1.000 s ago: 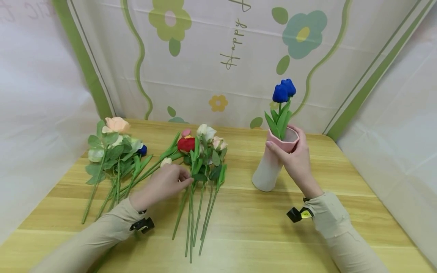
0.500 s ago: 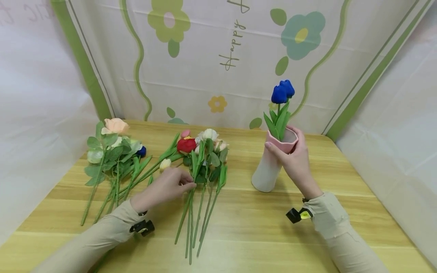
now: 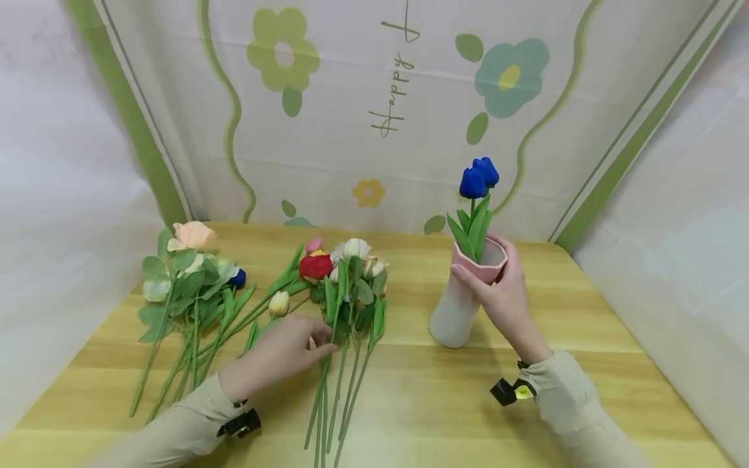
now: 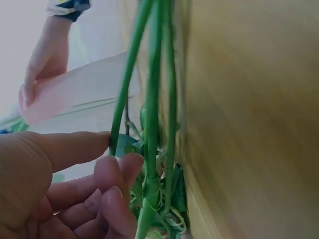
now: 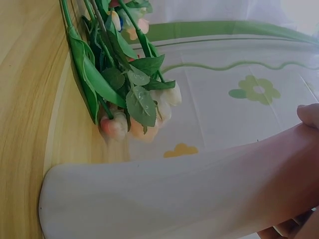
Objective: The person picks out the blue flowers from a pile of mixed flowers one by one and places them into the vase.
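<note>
My left hand [image 3: 287, 354] is at the middle bunch of artificial flowers. Its thumb and fingers pinch a green flower stem [image 4: 127, 79] below the leaves; which bloom it carries cannot be told. Around it are a red flower [image 3: 316, 267], a white flower [image 3: 355, 248] and a pale yellow tulip [image 3: 279, 303]. My right hand [image 3: 508, 302] grips the pink rim of a white vase [image 3: 455, 318], thumb at the front, fingers behind. The vase leans slightly, its base on the table. Two blue tulips [image 3: 473, 183] with green leaves stand in it.
Another pile of flowers lies at the left, with a peach rose [image 3: 193, 235], green leaves and a blue bloom [image 3: 236, 279]. Its stems point toward the near edge. A printed curtain [image 3: 333, 143] rises behind the wooden table [image 3: 404, 396].
The head view has tilted up, so everything sits lower. My left hand has drawn back slightly, uncovering the yellow tulip, and the white flower has shifted a little. My right hand keeps its grip.
</note>
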`<state>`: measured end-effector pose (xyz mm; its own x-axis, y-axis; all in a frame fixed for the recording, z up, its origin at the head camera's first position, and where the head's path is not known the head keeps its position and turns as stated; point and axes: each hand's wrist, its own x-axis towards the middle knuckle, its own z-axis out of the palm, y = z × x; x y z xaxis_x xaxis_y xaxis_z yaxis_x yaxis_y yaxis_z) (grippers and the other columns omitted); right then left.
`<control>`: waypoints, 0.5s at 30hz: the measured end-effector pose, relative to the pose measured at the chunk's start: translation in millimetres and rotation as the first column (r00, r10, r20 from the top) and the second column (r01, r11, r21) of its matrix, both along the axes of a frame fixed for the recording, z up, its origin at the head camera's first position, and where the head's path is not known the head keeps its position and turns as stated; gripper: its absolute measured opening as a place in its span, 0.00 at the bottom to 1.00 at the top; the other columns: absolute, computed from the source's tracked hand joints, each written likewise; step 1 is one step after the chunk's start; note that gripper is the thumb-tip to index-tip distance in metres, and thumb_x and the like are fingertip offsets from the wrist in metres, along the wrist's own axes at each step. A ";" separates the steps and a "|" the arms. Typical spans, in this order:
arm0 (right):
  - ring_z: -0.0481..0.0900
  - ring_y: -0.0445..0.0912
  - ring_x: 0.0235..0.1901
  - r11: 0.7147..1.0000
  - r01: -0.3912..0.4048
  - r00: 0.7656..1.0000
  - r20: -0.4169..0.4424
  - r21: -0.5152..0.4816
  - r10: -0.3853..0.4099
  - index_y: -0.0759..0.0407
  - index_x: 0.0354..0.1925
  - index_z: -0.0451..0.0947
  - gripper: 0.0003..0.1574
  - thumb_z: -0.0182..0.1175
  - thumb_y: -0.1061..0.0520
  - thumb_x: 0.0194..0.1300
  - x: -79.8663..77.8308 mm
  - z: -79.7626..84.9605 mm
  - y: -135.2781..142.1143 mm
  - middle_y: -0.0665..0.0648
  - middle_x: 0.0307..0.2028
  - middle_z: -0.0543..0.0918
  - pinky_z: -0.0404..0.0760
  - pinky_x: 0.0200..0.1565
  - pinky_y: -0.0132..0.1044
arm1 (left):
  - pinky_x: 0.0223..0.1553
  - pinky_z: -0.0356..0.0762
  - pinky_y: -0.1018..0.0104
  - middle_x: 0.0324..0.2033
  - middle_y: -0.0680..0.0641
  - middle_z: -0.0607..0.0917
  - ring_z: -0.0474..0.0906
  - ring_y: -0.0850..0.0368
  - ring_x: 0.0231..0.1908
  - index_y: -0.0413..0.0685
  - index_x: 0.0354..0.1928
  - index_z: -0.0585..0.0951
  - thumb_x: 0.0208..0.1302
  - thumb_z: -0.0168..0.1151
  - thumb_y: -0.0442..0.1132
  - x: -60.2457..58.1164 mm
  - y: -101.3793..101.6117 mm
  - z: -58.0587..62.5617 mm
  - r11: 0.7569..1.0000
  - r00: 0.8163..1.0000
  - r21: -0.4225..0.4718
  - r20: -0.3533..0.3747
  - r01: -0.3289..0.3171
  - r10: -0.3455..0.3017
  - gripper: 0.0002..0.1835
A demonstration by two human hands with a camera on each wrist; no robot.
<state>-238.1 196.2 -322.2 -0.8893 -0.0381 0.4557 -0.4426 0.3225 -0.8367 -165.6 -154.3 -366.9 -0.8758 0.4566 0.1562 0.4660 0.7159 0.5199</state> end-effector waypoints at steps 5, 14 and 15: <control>0.72 0.49 0.54 1.000 -0.006 1.000 0.000 -0.010 0.006 0.56 0.71 0.57 0.50 0.73 0.57 0.58 3.7 -2.8 -0.5 0.58 0.60 0.69 0.77 0.47 0.31 | 0.22 0.73 0.71 0.26 0.62 0.82 0.76 0.70 0.24 0.47 0.41 0.86 0.63 0.69 0.46 7.5 5.4 -5.7 0.997 0.997 -0.077 -0.075 0.013 -0.019 0.11; 0.71 0.49 0.54 1.000 -0.004 1.000 -0.007 -0.017 0.004 0.55 0.71 0.56 0.50 0.73 0.58 0.58 0.8 -3.7 -0.7 0.57 0.61 0.68 0.77 0.47 0.31 | 0.25 0.74 0.71 0.26 0.61 0.82 0.75 0.71 0.25 0.45 0.45 0.84 0.64 0.68 0.44 7.3 8.4 -7.1 0.998 0.995 -0.050 -0.090 0.038 -0.042 0.13; 0.71 0.49 0.54 1.000 -0.002 1.000 -0.009 -0.017 0.002 0.55 0.71 0.56 0.50 0.73 0.58 0.58 0.3 -3.8 -0.5 0.58 0.61 0.68 0.77 0.47 0.31 | 0.25 0.74 0.71 0.26 0.61 0.82 0.75 0.71 0.25 0.45 0.46 0.84 0.64 0.68 0.45 7.0 8.8 -6.5 0.998 0.995 -0.049 -0.090 0.034 -0.038 0.13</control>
<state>-237.8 195.7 -326.1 -0.8853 -0.0321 0.4639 -0.4505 0.3070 -0.8383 -158.6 -145.5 -373.4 -0.8419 0.4964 0.2115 0.5355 0.7206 0.4404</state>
